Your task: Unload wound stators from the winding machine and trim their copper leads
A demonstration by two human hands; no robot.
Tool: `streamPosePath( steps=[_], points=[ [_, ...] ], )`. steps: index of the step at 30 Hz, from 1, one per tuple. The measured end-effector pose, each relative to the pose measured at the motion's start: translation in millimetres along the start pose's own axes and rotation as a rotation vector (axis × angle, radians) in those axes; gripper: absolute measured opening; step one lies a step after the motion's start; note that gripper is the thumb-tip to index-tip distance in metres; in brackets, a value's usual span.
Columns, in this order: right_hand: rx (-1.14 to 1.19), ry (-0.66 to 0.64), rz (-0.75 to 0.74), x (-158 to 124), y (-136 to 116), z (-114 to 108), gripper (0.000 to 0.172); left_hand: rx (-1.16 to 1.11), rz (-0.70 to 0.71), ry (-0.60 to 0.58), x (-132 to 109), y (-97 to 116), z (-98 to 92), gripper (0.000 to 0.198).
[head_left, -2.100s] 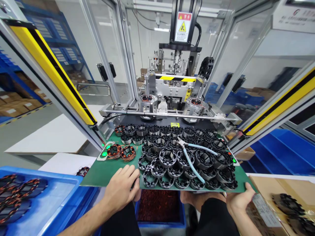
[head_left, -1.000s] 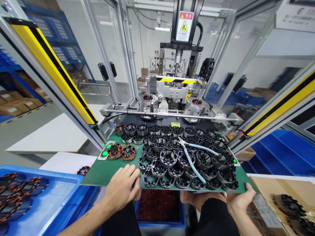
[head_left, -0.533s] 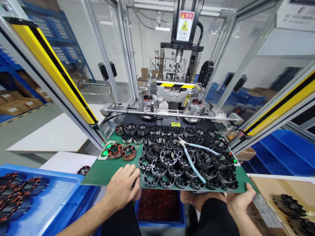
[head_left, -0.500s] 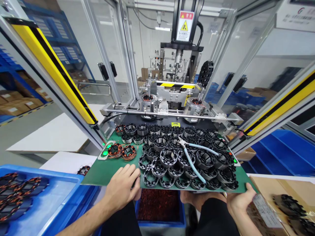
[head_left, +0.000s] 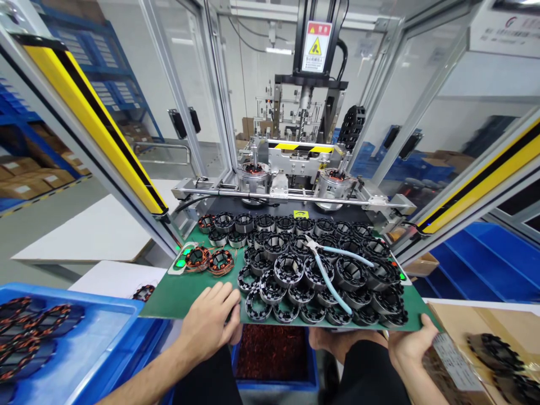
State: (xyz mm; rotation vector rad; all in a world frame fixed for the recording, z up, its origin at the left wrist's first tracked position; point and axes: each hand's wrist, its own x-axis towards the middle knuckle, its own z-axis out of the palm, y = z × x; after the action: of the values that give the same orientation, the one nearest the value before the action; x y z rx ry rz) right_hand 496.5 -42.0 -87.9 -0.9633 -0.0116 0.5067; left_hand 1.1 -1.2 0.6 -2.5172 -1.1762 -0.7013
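My left hand (head_left: 213, 316) rests at the front edge of a green work board (head_left: 177, 295), its fingers curled; what they hold, if anything, is hidden. Behind it lie two stators wound with copper wire (head_left: 220, 261). My right hand (head_left: 413, 342) grips the board's front right corner, thumb on top and fingers out of sight underneath. Between my hands stand rows of bare black-and-silver stator cores (head_left: 289, 269), some stacked. Across the cores lie cutting pliers (head_left: 331, 281) with light blue handles, their jaws pointing away from me and the handles spread.
A winding machine (head_left: 300, 157) with two holders stands behind the board, between yellow-and-black posts (head_left: 97, 124). Blue trays hold wound stators (head_left: 54, 318) at left. A blue bin with copper-coloured scraps (head_left: 272, 354) sits below the board. More cores lie on a cardboard box (head_left: 455, 320) at right.
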Motion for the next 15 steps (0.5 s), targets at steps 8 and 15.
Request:
streamPosePath(
  steps=[8, 15],
  points=[
    [-0.015, 0.088, 0.012, -10, -4, 10, 0.039, -0.004, -0.003, 0.000, 0, 0, 1.0, 0.016],
    [-0.030, 0.090, 0.022, -13, -5, 13, 0.041, -0.009, -0.005, -0.009, -1, -1, 1.9, 0.016]
  ],
)
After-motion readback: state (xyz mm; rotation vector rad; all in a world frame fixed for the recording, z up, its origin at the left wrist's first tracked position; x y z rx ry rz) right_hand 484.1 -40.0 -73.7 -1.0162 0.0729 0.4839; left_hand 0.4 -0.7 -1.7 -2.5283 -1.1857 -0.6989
